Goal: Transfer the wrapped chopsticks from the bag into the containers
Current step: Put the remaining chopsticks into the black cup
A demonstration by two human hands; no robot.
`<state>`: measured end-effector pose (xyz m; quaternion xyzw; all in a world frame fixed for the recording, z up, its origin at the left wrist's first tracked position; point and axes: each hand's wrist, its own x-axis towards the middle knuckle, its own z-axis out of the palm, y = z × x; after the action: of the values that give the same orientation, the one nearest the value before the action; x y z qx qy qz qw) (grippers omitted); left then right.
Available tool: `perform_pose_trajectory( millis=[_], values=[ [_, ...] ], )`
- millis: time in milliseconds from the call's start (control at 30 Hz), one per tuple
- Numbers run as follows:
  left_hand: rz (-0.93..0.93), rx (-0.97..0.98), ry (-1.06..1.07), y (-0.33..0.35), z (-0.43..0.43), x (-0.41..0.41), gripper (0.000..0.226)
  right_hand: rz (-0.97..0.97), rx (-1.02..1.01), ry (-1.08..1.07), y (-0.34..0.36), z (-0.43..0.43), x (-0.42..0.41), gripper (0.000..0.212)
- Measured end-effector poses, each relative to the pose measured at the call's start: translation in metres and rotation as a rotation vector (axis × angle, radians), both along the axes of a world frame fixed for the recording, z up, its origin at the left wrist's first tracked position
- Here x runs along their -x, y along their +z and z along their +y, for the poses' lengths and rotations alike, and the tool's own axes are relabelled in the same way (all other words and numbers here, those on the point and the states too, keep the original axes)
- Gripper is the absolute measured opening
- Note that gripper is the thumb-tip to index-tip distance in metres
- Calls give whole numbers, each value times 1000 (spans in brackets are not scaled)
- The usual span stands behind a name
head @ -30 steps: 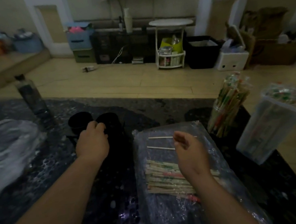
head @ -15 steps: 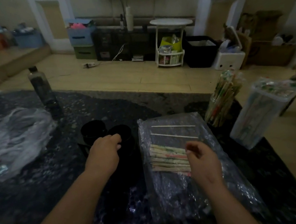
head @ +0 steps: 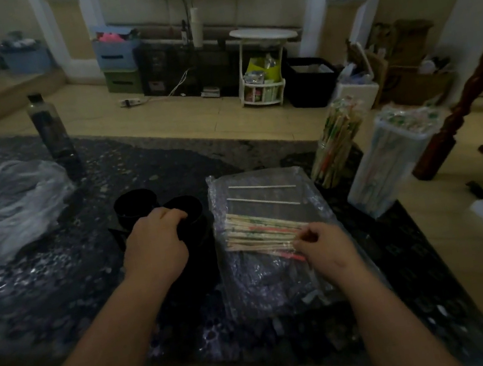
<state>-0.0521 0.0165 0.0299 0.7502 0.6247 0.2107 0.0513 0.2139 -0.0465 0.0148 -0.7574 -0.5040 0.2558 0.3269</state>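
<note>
Right hand [head: 322, 242] has dropped back from the far end of the bag [head: 280, 274] to the near-right end of the wrapped chopsticks [head: 257, 231]. Its fingers are curled, pinching the stick ends. Left hand [head: 157, 246] hasn't moved off the black cup [head: 188, 207]; fingers curled over the near rim, gripping it. Second black cup [head: 134, 204] touches it on the left.

Wrapped chopsticks lie flat as a bundle inside the clear bag, across its width, about mid-bag. Two bare sticks [head: 261, 186] lie loose beyond them at the far end. Bag is flat on the dark speckled worktop [head: 45, 293], just right of the cups.

Containers sit at the worktop's far right: an open jar [head: 333, 152] packed with leaning chopsticks, and beside it a taller clear tub [head: 387, 172], also filled. Bottle [head: 51, 130] and crumpled plastic sheet [head: 6, 201] are on the far left.
</note>
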Motion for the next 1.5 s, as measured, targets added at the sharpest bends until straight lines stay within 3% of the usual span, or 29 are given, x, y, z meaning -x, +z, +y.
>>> perform_pose_trajectory(
  millis=[133, 200, 267, 433, 533, 700, 800, 900, 1033, 1267, 1500],
  values=[
    [-52, -190, -153, 3, -1, -21, 42, -194, 278, 124, -8, -5, -1, 20],
    [-55, -192, -243, -1, -1, -31, 34, -314, 428, 168, -15, -9, 2, 13],
    [-48, -178, -268, -7, -2, -36, 31, -401, 527, 174, -19, -12, 3, 19],
    [-14, -233, -269, -12, 1, -36, 27, -492, 671, 130, -22, -15, 2, 32],
    [16, -263, -158, -10, 2, -30, 32, -444, 715, 158, -29, -15, 5, 48],
    [115, -134, 71, -5, 2, -20, 34, -288, 513, 182, -37, -5, 16, 51],
    [195, -147, 52, -7, 4, -17, 26, -177, 332, 125, -34, 3, 22, 33],
    [126, -151, -17, -11, 9, -17, 19, -255, 98, 130, -42, 9, 14, 31],
    [32, -80, -81, -16, 12, -24, 19, -375, 79, 185, -52, 15, 17, 43],
    [-29, -115, -77, -17, 11, -37, 19, -579, 225, 252, -47, 29, 26, 32],
    [-28, -147, -46, -20, 11, -39, 20, -489, 196, 173, -51, 30, 17, 26]
  ],
)
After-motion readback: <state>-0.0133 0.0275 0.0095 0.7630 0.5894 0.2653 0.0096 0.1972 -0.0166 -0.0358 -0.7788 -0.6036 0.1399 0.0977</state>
